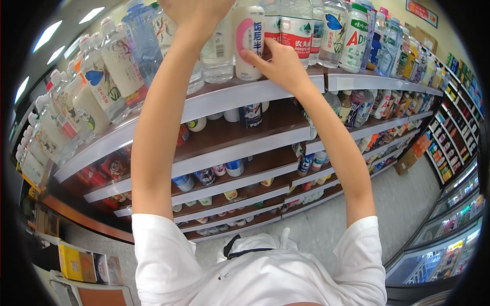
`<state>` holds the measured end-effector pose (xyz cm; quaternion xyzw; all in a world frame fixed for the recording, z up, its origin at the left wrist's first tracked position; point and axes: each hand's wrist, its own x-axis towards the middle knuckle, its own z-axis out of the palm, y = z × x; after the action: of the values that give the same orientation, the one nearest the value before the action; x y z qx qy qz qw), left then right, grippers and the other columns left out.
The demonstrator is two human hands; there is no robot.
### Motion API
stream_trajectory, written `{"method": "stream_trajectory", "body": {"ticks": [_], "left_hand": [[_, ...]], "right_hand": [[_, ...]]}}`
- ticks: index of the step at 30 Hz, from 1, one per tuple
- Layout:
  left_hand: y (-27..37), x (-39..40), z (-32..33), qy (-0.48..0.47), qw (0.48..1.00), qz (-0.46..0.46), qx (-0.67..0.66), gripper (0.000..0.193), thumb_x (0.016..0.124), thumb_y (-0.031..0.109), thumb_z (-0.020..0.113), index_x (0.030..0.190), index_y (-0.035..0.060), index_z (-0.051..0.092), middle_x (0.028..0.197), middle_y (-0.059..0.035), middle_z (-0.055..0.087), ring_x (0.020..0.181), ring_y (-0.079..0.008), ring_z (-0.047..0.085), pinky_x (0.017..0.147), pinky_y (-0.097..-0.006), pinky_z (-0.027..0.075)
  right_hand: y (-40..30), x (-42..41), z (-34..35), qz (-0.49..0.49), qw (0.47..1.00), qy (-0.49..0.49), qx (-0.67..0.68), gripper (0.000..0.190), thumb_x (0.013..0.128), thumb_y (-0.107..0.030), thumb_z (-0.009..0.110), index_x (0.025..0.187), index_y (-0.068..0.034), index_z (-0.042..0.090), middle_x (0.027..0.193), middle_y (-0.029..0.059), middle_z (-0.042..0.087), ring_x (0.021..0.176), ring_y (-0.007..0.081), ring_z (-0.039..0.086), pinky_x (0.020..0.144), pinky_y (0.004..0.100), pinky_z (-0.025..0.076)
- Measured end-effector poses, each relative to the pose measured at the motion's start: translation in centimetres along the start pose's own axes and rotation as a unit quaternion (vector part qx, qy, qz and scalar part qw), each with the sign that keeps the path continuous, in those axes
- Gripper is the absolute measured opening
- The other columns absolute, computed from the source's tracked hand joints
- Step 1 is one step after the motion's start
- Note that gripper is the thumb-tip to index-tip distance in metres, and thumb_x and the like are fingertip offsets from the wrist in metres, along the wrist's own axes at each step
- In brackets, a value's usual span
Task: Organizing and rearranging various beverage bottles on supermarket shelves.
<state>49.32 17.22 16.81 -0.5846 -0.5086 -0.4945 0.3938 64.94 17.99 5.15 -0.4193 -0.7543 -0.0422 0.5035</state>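
On the top shelf (pixel 252 90) several plastic bottles stand side by side. My right hand (pixel 281 63) has its thumb and fingers on the right side and lower front of a white bottle with a pink mark and dark writing (pixel 249 42). Whether it grips that bottle firmly is unclear. To its right are clear water bottles with red labels (pixel 295 32) and a white bottle with a green cap (pixel 354 40). My left hand (pixel 197 13) is raised at the top edge of the view, above a bottle with a pale green label (pixel 217 53); its fingers are cut off.
Lower shelves hold more bottles and cans, among them a dark Pepsi container (pixel 251 116). Tall water bottles (pixel 122 63) line the top shelf at left. Glass-fronted coolers (pixel 432 260) stand at lower right, a cardboard box (pixel 406 162) at the shelf's far end, and cartons (pixel 76 264) at lower left.
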Motion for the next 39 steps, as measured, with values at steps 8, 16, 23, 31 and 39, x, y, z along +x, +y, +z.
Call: {"method": "stream_trajectory", "body": {"ticks": [8,16,23,31,39], "left_hand": [[-0.8,0.1,2.9,0.278,0.950,0.133,0.057,0.044,0.088,0.039,0.060,0.097,-0.0034,0.069,0.110,-0.0171,0.063,0.119,-0.0312,0.047,0.100,-0.0450,0.033],[7.0,3.8,1.1,-0.046,0.994,0.072,0.065,0.048,0.083,0.043,0.062,0.090,-0.0037,0.072,0.089,-0.0240,0.070,0.090,-0.0385,0.067,0.084,-0.0467,0.051],[8.4,4.4,4.2,-0.176,0.984,-0.036,-0.011,0.051,0.084,0.047,0.062,0.094,-0.0021,0.072,0.092,-0.0262,0.070,0.097,-0.0387,0.068,0.085,-0.0456,0.054],[8.0,0.0,0.7,0.098,0.965,0.000,-0.242,0.037,0.087,0.021,0.068,0.114,-0.0047,0.064,0.097,-0.0188,0.071,0.090,-0.0269,0.069,0.082,-0.0354,0.053],[7.0,-0.1,-1.3,0.226,0.842,-0.008,-0.490,0.031,0.097,0.016,0.060,0.119,-0.0049,0.059,0.095,-0.0061,0.063,0.087,-0.0115,0.061,0.078,-0.0245,0.051]], "right_hand": [[0.7,-1.0,-3.5,-0.102,0.980,0.168,-0.013,0.039,0.086,-0.041,0.069,0.097,-0.004,0.068,0.079,0.0126,0.070,0.068,0.0257,0.068,0.063,0.0357,0.053],[7.3,0.6,-6.8,-0.031,0.978,0.208,-0.001,0.066,0.074,-0.066,0.072,0.074,0.000,0.068,0.070,0.0132,0.069,0.064,0.0264,0.069,0.061,0.0350,0.054],[8.6,-0.1,-5.3,-0.034,0.991,0.101,-0.079,0.076,0.069,-0.073,0.071,0.082,0.002,0.066,0.067,0.0164,0.068,0.064,0.0323,0.070,0.059,0.0409,0.056],[8.3,-1.7,-6.2,-0.091,0.984,0.148,0.036,0.064,0.076,-0.055,0.077,0.096,0.004,0.062,0.080,0.0188,0.070,0.073,0.0344,0.071,0.064,0.0407,0.057],[7.9,-1.3,-5.1,-0.072,0.992,0.097,0.034,0.056,0.079,-0.046,0.077,0.093,0.004,0.056,0.081,0.0189,0.068,0.074,0.0342,0.070,0.066,0.0410,0.056]]}}
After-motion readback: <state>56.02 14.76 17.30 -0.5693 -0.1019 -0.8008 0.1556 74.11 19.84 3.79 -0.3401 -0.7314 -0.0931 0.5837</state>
